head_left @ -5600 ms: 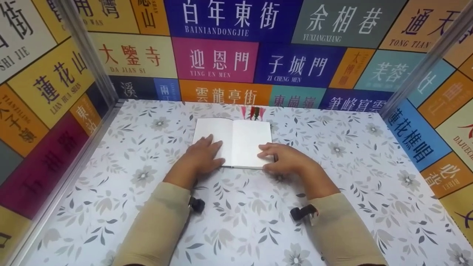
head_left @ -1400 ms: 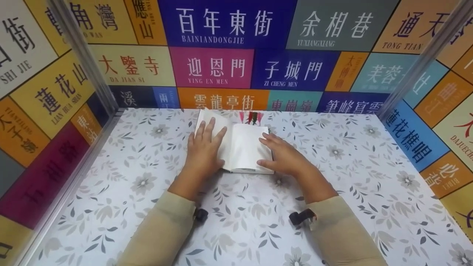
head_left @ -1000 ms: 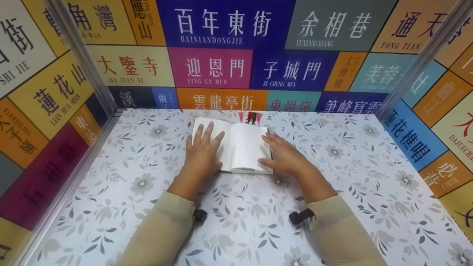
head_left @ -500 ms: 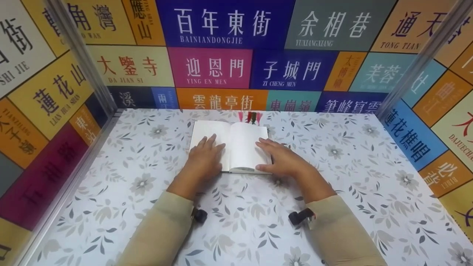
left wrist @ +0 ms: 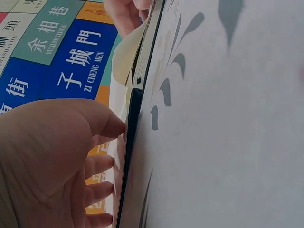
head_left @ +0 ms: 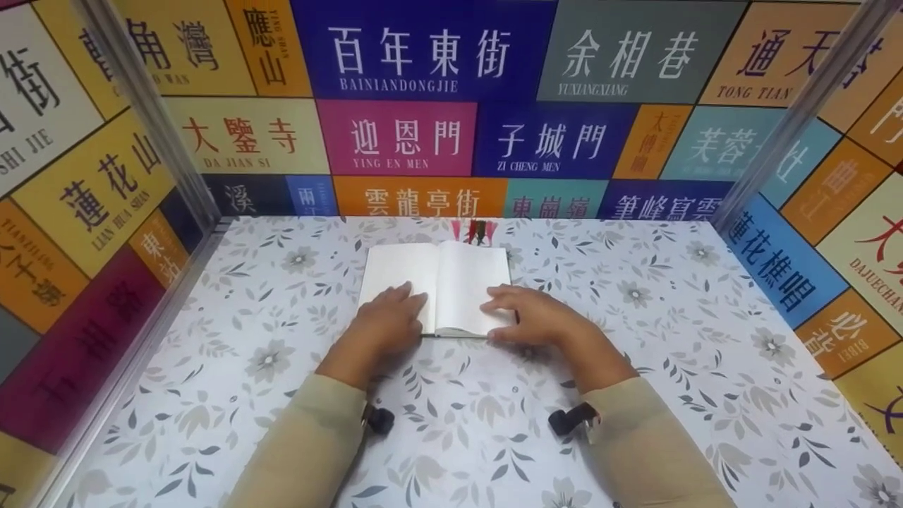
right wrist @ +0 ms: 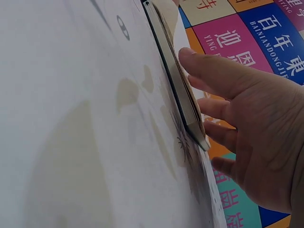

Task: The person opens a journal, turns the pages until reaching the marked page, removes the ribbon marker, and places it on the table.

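A small book (head_left: 462, 279) lies spread on the table, its two facing pages blank and white. My left hand (head_left: 386, 321) rests on the lower part of the left page, palm down. At the right page's outer edge is my right hand (head_left: 540, 317), its thumb near the lower corner and its fingers over the paper. In the left wrist view, the thumb and fingertips of the left hand (left wrist: 52, 147) touch the thin left side above a dark cover. The right wrist view shows a thicker page stack (right wrist: 183, 88), with the relaxed fingers of the right hand (right wrist: 251, 118) along it.
Pink, red and dark green tassels (head_left: 474, 231) lie just beyond the book's top edge. A white cloth with grey flowers and leaves (head_left: 451, 437) covers the table. Colourful sign-printed panels (head_left: 395, 137) enclose the back and both sides, with clear posts (head_left: 166, 120) at the corners.
A raised left leaf has come down flat under my left hand, which has slid toward the page's lower edge. My right hand stays at the right edge, its fingers slightly more bent.
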Motion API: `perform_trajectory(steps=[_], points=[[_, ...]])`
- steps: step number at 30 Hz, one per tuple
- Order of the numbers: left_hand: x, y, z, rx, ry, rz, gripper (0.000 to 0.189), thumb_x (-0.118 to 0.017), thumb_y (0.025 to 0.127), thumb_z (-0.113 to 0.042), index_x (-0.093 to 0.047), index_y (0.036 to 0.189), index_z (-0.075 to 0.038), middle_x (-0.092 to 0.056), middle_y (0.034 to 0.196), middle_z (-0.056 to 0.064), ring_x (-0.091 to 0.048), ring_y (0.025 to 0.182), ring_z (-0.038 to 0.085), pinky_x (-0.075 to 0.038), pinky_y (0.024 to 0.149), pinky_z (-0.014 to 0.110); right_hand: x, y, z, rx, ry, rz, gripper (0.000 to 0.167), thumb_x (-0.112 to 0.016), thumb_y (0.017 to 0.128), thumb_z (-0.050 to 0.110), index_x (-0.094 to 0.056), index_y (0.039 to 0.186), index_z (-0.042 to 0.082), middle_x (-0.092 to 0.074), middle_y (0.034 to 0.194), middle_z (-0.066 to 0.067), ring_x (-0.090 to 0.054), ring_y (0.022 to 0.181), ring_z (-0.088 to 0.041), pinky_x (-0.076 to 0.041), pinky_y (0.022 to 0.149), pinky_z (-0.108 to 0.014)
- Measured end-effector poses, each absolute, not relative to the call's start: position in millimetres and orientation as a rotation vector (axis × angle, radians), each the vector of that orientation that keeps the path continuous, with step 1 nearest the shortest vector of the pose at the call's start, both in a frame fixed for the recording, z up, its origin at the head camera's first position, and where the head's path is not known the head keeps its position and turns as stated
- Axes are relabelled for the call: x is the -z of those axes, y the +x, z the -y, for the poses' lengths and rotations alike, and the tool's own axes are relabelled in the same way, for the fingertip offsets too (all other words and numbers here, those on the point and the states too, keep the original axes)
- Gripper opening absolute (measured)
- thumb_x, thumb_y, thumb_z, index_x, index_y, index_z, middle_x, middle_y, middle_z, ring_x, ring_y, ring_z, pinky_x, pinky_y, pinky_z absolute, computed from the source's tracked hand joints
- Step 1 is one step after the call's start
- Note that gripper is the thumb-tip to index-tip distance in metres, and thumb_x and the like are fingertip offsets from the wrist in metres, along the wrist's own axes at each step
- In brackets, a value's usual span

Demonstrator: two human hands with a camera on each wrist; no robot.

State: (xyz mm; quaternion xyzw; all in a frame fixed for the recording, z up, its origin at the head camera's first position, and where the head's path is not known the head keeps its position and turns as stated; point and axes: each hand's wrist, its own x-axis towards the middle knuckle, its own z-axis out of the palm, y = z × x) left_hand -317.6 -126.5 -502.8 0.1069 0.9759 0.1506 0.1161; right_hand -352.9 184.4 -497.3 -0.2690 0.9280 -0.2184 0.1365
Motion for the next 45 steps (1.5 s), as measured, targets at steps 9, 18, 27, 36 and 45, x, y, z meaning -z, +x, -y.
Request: perform_trajectory(steps=[9, 18, 27, 36, 45], points=[[504, -317, 126, -0.467, 0.272, -2.837, 0.064, -0.043, 0.111, -0.052, -0.032, 0.170, -0.029, -0.019, 0.182, 0.001, -0.014, 0.170, 0.029, -0.014, 0.139, 0.055, 497, -353, -183, 0.676, -0.712, -2.673, 0.065, -0.087, 0.087, 0.043, -0.067, 0.147, 0.031, -0.042, 0.172, 0.006, -0.030, 0.166, -0.027, -0.022, 0.137, -0.054], [504, -318, 123, -0.500, 0.256, -2.833, 0.071, -0.039, 0.109, -0.064, -0.032, 0.170, -0.029, -0.018, 0.182, 0.002, -0.013, 0.170, 0.031, -0.014, 0.139, 0.056, 494, -353, -181, 0.708, -0.634, -2.661, 0.061, -0.087, 0.086, 0.042, -0.069, 0.144, 0.029, -0.047, 0.169, 0.009, -0.034, 0.164, -0.026, -0.024, 0.137, -0.052], [502, -316, 119, -0.485, 0.269, -2.895, 0.070, -0.040, 0.109, -0.064, -0.041, 0.167, -0.024, -0.031, 0.178, 0.006, -0.025, 0.167, 0.033, -0.021, 0.137, 0.058, 493, -355, -181, 0.789, -0.841, -2.724, 0.025, -0.083, 0.091, 0.032, -0.085, 0.113, 0.020, -0.075, 0.134, -0.003, -0.066, 0.131, -0.027, -0.050, 0.120, -0.048], [500, -312, 114, -0.589, 0.169, -2.877, 0.070, -0.045, 0.107, -0.066, -0.042, 0.166, -0.027, -0.032, 0.177, 0.003, -0.027, 0.166, 0.033, -0.023, 0.136, 0.059, 488, -354, -177, 0.810, -0.663, -2.791, 0.018, -0.070, 0.102, 0.035, -0.082, 0.106, 0.022, -0.077, 0.108, 0.000, -0.067, 0.098, -0.019, -0.058, 0.097, -0.043], [500, -313, 112, -0.568, 0.143, -2.868, 0.080, -0.046, 0.101, -0.077, -0.042, 0.166, -0.030, -0.031, 0.178, 0.001, -0.027, 0.166, 0.035, -0.025, 0.135, 0.062, 487, -353, -176, 0.825, -0.718, -2.889, 0.010, -0.072, 0.100, 0.032, -0.080, 0.101, 0.026, -0.078, 0.106, 0.003, -0.071, 0.104, -0.021, -0.058, 0.104, -0.047]])
